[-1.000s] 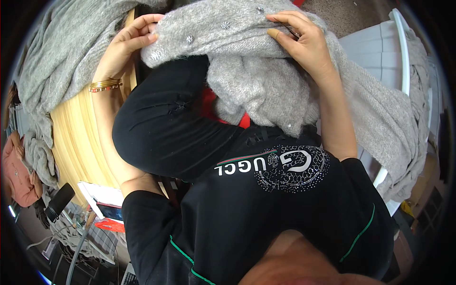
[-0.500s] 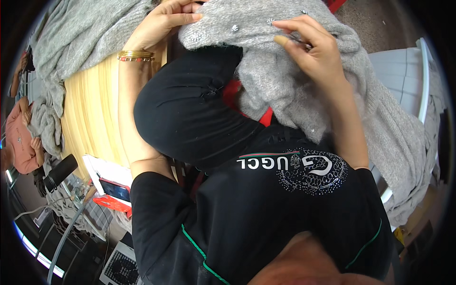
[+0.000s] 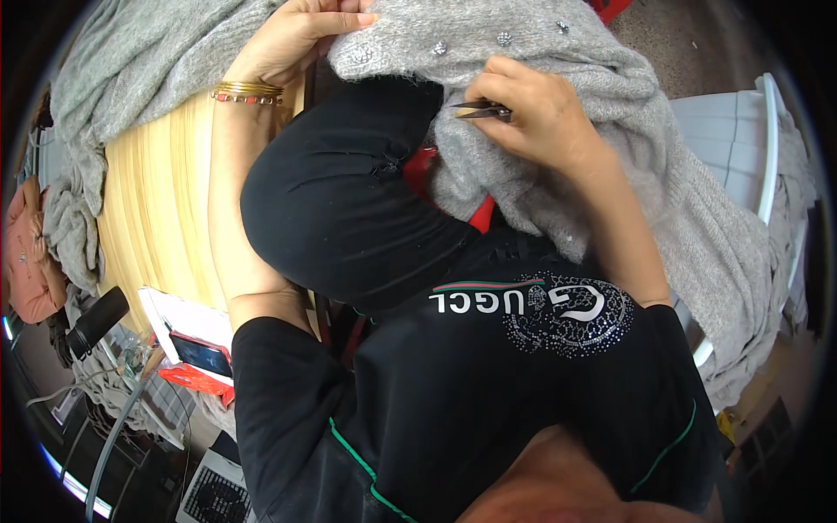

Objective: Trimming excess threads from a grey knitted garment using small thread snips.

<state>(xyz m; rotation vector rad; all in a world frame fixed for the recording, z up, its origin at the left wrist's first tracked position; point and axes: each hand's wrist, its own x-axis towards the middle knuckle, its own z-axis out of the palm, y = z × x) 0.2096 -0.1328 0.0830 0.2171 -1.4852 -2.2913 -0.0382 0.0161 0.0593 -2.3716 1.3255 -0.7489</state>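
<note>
A fuzzy grey knitted garment [image 3: 610, 65] lies over my lap and trails off to the right. Several sparkly button-like ornaments [image 3: 504, 39] sit in a row along its upper part. My left hand [image 3: 292, 37] pinches the garment's left end between thumb and fingers, with some fingertips hidden by the cloth. In front of the row, my right hand [image 3: 536, 113] is closed around small dark thread snips [image 3: 482, 112], whose pointed blades face left. The snips are over the knit, and I cannot tell whether they touch it. Any thread is too fine to make out.
Left of my knee is a pale wooden table [image 3: 157, 200] with more grey knitwear [image 3: 174, 61] piled on it. A phone [image 3: 200, 353] and a black cylinder [image 3: 98, 322] are lower left. Another person [image 3: 33, 253] sits far left. A white-rimmed bin [image 3: 767, 157] stands right.
My right hand has moved left and toward me, away from the ornaments, and the snips' blades now show in it. My left hand keeps its hold on the garment.
</note>
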